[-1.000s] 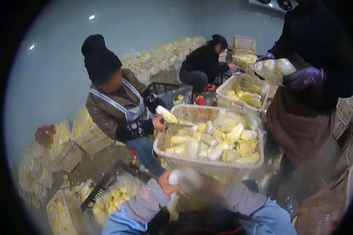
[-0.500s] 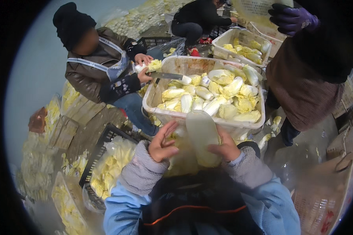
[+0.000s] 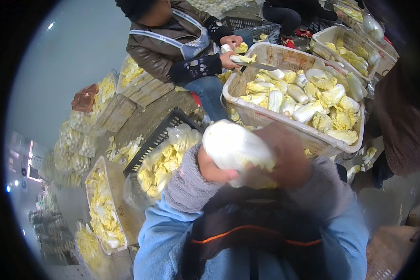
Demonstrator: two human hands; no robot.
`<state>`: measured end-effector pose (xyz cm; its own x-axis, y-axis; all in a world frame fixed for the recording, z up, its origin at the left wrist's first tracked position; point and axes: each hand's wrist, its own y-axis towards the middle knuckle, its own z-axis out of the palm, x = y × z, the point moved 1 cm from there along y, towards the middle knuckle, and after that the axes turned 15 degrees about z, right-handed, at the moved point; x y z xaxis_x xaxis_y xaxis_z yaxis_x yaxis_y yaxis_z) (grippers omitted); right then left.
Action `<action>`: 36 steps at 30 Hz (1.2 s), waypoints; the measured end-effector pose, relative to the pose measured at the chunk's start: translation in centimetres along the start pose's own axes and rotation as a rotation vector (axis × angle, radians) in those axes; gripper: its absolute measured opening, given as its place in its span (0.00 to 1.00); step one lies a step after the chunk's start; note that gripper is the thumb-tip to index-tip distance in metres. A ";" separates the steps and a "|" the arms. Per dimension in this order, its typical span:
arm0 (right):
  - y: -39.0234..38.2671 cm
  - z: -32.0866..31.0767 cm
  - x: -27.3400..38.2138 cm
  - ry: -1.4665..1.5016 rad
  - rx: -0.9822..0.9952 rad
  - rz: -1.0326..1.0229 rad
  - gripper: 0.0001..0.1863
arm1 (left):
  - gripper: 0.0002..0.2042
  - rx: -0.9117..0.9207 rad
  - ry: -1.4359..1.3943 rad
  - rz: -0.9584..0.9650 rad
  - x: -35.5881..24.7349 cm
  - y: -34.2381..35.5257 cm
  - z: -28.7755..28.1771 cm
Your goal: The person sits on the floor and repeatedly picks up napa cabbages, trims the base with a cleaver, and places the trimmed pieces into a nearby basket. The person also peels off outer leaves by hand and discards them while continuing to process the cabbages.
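Note:
A napa cabbage (image 3: pixel 235 147), pale and white at its rounded end, is held up in front of my chest. My left hand (image 3: pixel 213 167) grips it from the left and below, the thumb lying across its near side. Against its right end is my right hand (image 3: pixel 289 156), smeared by motion, so its fingers cannot be made out. Just beyond both hands stands a large white plastic crate (image 3: pixel 294 126) heaped with napa cabbages (image 3: pixel 308 112).
Across the crate's left corner, a seated person (image 3: pixel 172 51) works with a knife (image 3: pixel 261 66) and a cabbage. Another person (image 3: pixel 403 116) stands at the right. To my left are a black crate (image 3: pixel 149 140) with bagged yellow leaves and a white crate (image 3: pixel 126 200) of leaves.
My left hand, open beside the pale cabbage before, now grips it. The cabbage has tipped over and moved left. The whole view has swung, shifting the crates rightward.

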<state>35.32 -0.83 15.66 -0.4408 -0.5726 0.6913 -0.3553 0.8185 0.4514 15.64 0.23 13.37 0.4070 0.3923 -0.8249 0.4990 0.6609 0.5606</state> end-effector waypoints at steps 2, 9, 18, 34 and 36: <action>0.5 -1.5 -1.6 0.147 0.027 -0.010 0.22 | 0.39 -0.102 -0.162 -0.136 -0.3 -0.5 0.1; -1.0 0.2 -6.6 -0.463 0.258 0.547 0.34 | 0.44 -0.279 -0.632 0.046 -1.9 -1.7 -1.2; -2.2 4.2 -2.0 0.561 0.129 0.307 0.40 | 0.39 -0.399 -0.021 0.050 0.0 -0.2 3.0; -3.6 3.2 -0.2 0.187 -0.169 0.221 0.25 | 0.26 -0.114 0.358 -0.020 0.4 -2.7 1.0; -3.6 3.3 -0.5 0.305 -0.104 0.261 0.24 | 0.24 -0.053 0.449 0.015 0.2 -2.8 0.8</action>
<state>34.07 -3.62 11.79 -0.2347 -0.3181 0.9186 -0.1716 0.9437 0.2829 14.93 -2.12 11.69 0.0360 0.6330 -0.7733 0.4512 0.6802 0.5778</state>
